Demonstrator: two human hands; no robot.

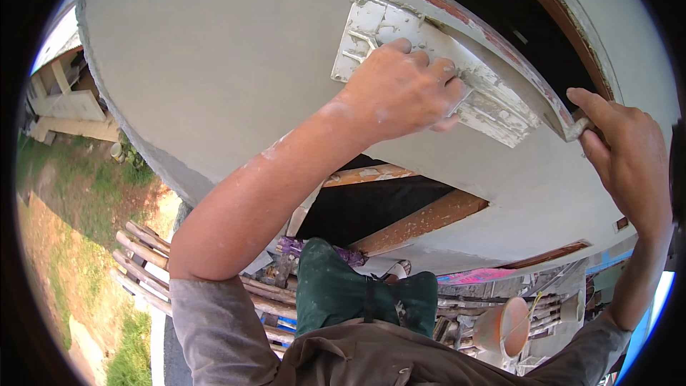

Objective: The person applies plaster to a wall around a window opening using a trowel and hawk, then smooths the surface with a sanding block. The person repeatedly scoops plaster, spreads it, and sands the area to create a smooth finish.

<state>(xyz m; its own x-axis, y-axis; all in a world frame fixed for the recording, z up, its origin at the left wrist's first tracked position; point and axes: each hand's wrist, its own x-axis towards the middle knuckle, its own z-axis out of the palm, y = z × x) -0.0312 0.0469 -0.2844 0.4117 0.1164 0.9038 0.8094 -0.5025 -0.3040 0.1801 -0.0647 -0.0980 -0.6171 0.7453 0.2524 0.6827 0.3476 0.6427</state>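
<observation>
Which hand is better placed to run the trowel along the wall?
Probably the left hand: it grips the trowel, close to the wall by the window opening. The right hand is at the opening's edge, off the trowel.

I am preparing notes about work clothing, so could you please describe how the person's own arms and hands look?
Both the left hand and the right hand are bare, without gloves. The left sleeve and right sleeve are greyish brown, leaving the forearms uncovered. Whitish smears mark the left forearm, with more around the wrist.
</observation>
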